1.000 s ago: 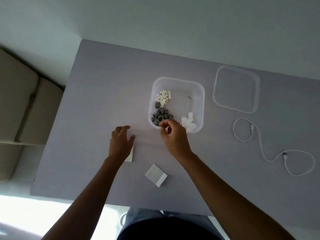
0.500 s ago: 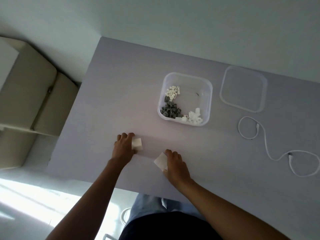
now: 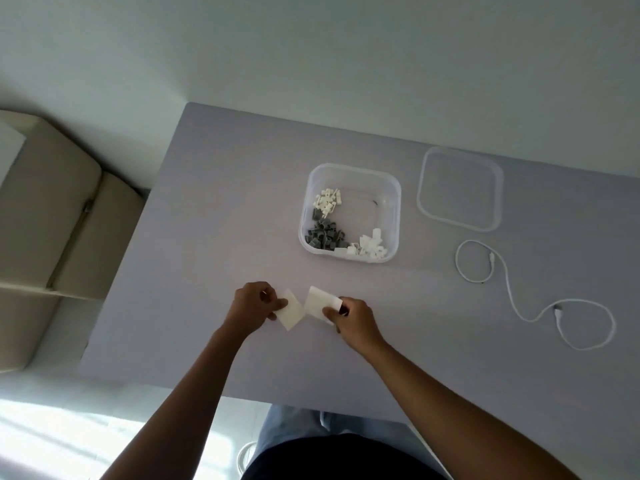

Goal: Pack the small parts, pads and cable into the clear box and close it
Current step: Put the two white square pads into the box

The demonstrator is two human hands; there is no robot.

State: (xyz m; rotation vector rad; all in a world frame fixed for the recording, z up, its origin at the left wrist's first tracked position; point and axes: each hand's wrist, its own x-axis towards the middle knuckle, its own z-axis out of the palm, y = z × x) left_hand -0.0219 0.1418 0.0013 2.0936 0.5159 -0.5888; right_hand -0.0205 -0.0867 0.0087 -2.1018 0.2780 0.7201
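Left hand (image 3: 254,304) pinches one white pad (image 3: 292,312), right hand (image 3: 349,315) pinches the other pad (image 3: 318,301); the two pads' near corners almost meet, just above the table (image 3: 214,209). Clear box (image 3: 394,202) sits open beyond them, small parts (image 3: 325,233) inside. Lid (image 3: 460,188) lies right of box; white cable (image 3: 509,282) is loose near the lid.
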